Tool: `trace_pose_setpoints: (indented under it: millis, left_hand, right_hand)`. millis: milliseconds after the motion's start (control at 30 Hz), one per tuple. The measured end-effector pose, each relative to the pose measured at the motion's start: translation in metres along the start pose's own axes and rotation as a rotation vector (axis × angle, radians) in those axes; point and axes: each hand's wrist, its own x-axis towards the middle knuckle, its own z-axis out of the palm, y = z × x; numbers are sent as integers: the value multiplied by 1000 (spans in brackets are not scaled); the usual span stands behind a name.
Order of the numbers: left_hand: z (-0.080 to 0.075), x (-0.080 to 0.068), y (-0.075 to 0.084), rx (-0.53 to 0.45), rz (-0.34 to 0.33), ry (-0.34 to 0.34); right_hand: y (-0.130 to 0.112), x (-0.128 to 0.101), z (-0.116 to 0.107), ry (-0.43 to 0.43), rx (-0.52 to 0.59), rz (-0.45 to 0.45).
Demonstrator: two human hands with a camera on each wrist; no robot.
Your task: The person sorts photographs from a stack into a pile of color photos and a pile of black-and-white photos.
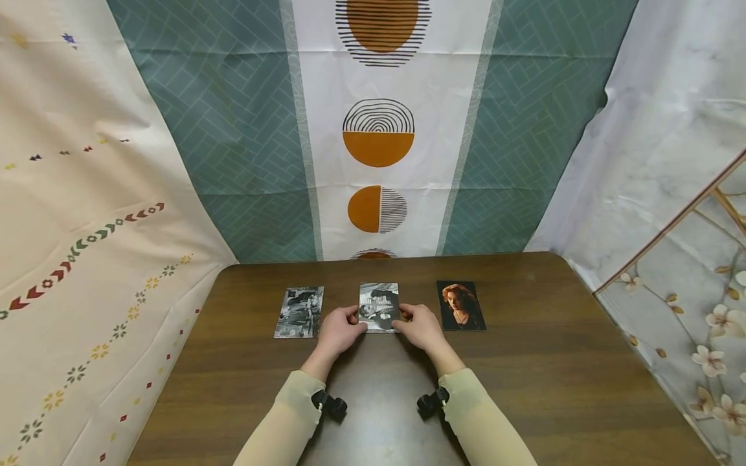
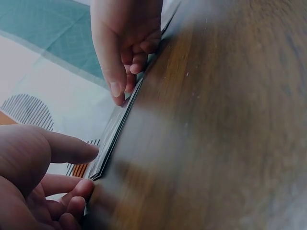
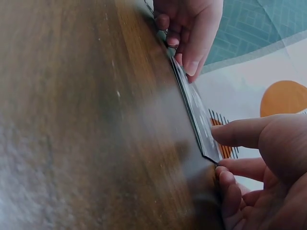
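A black-and-white photo print [image 1: 379, 303] lies in the middle of a row of three near the table's far edge. My left hand [image 1: 339, 331] holds its left side, with the thumb on the top face and the fingers at the edge. On the opposite side my right hand [image 1: 421, 327] pinches it the same way. In the left wrist view the photo's near edge [image 2: 117, 129] appears as thin dark layers close to the tabletop. The right wrist view shows the right thumb [image 3: 235, 132] over its corner.
Left of the hands lies another black-and-white photo [image 1: 299, 313]. To the right is a dark colour photo of a person with reddish hair [image 1: 462, 305]. All are on a brown wooden table [image 1: 553, 362]. Patterned cloths [image 1: 250, 129] hang behind and at both sides.
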Motion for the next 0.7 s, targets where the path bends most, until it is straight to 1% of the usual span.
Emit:
trace_pose_setpoints:
  millis: [333,567,700]
  left_hand:
    - [-1,-2,1,11,-1,4]
    - [0,-2,2,16,-9,26]
    - [2,-3,2,-7,-15,24]
  right_hand:
    - [-4,0,-1,3,26,-2]
    - [-2,2,-2,-23,96,59]
    - [-1,0,-3,-22,151,96]
